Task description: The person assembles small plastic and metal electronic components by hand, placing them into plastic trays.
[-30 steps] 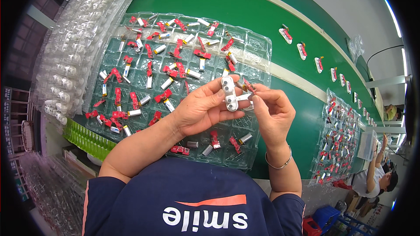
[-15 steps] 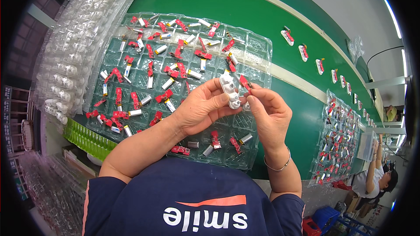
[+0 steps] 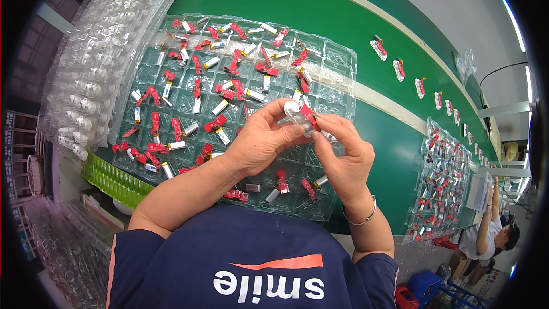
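Observation:
Above the clear compartment tray (image 3: 338,57), my left hand (image 3: 264,142) pinches a small white plastic housing (image 3: 291,110) between thumb and fingers. My right hand (image 3: 347,151) grips a red circuit board (image 3: 307,113) between thumb and forefinger, holding it against the housing's upper side. Fingers hide part of both pieces, and I cannot tell whether the board is seated. Beneath my hands, the tray's compartments hold several red boards with silver batteries (image 3: 177,145) attached.
Tall stacked clear trays of white housings (image 3: 86,86) stand at the left, with a bright green ribbed tray (image 3: 117,178) below them. White housings with red boards (image 3: 398,70) line the green surface. Another filled tray (image 3: 440,183) lies right, near a co-worker (image 3: 486,240).
The white housing has turned in my left hand, so its knobbed side no longer shows. My right hand has brought the red board left, onto the housing.

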A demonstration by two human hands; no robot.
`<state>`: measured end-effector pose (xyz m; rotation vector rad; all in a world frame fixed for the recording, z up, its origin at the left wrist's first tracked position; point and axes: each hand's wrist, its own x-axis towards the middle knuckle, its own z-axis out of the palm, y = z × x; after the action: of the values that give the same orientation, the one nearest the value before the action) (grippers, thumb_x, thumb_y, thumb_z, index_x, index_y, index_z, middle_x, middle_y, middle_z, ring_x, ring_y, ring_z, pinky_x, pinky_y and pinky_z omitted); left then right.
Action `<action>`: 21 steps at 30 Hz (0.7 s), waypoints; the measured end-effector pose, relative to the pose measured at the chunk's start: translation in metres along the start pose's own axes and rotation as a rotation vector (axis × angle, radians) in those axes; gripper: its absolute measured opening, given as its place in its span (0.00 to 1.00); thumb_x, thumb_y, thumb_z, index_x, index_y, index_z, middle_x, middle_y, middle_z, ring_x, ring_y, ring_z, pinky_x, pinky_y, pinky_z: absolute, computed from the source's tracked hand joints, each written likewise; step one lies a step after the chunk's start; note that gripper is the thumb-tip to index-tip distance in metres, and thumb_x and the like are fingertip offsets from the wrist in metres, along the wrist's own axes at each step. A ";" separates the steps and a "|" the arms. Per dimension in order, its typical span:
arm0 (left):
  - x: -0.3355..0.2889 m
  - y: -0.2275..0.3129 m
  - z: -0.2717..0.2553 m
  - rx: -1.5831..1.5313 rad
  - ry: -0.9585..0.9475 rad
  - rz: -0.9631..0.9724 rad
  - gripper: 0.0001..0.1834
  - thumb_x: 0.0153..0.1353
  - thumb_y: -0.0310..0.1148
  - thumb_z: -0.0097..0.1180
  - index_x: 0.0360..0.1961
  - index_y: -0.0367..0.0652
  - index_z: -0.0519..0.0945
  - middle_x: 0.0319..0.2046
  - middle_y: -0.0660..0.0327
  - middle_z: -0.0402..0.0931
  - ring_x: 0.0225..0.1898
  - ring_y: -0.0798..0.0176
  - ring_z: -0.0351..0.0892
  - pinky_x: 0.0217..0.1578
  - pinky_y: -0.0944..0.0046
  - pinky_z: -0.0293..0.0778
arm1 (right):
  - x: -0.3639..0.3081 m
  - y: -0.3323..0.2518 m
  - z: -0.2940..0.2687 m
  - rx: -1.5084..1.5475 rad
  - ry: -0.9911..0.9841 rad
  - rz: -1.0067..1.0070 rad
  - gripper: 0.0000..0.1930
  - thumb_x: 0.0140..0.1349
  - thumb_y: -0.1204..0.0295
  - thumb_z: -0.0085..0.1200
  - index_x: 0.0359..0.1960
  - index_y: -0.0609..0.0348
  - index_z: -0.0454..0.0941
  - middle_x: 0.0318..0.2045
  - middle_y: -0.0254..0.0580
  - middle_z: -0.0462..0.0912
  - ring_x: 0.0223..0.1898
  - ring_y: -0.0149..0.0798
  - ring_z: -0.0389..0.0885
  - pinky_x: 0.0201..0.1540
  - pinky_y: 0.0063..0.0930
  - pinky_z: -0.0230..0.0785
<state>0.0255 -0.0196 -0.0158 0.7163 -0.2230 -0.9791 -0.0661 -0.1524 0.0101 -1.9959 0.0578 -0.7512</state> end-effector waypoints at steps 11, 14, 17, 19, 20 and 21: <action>-0.004 0.012 0.005 -0.007 -0.020 -0.015 0.17 0.58 0.27 0.52 0.49 0.38 0.67 0.48 0.59 0.69 0.44 0.65 0.74 0.41 0.64 0.74 | 0.015 0.017 -0.042 0.317 -0.253 0.425 0.08 0.62 0.78 0.45 0.38 0.66 0.75 0.30 0.36 0.78 0.32 0.25 0.76 0.33 0.15 0.68; -0.004 0.012 0.005 -0.004 -0.123 -0.194 0.18 0.58 0.29 0.52 0.49 0.38 0.66 0.47 0.58 0.71 0.43 0.65 0.75 0.41 0.65 0.74 | 0.017 0.013 -0.042 0.264 -0.385 0.399 0.07 0.62 0.78 0.44 0.38 0.64 0.75 0.28 0.34 0.77 0.30 0.23 0.74 0.32 0.15 0.68; -0.002 0.007 0.001 0.002 -0.141 -0.238 0.17 0.58 0.26 0.51 0.49 0.37 0.66 0.45 0.56 0.72 0.43 0.63 0.75 0.43 0.65 0.73 | 0.016 0.009 -0.030 0.309 -0.315 0.461 0.06 0.60 0.78 0.48 0.37 0.64 0.74 0.27 0.34 0.77 0.28 0.23 0.73 0.32 0.16 0.68; -0.001 0.005 0.003 -0.007 -0.123 -0.215 0.17 0.59 0.25 0.50 0.49 0.37 0.66 0.45 0.56 0.72 0.44 0.63 0.75 0.44 0.65 0.73 | 0.012 0.013 -0.024 0.329 -0.169 0.475 0.08 0.56 0.78 0.54 0.37 0.64 0.74 0.28 0.35 0.78 0.30 0.23 0.75 0.33 0.17 0.69; 0.000 0.005 0.004 -0.018 -0.103 -0.189 0.16 0.59 0.24 0.50 0.49 0.36 0.66 0.45 0.55 0.72 0.44 0.63 0.75 0.45 0.65 0.73 | 0.011 0.012 -0.022 0.330 -0.166 0.475 0.08 0.56 0.78 0.54 0.37 0.64 0.74 0.28 0.35 0.78 0.30 0.23 0.75 0.33 0.17 0.69; 0.000 0.004 0.005 -0.016 -0.102 -0.189 0.16 0.59 0.24 0.50 0.49 0.36 0.66 0.45 0.55 0.72 0.44 0.63 0.75 0.45 0.65 0.73 | 0.010 0.010 -0.018 0.293 -0.110 0.447 0.09 0.53 0.78 0.56 0.36 0.64 0.74 0.30 0.36 0.78 0.31 0.24 0.75 0.34 0.18 0.70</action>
<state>0.0261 -0.0198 -0.0095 0.6824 -0.2395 -1.1983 -0.0650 -0.1750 0.0128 -1.6573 0.3010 -0.3389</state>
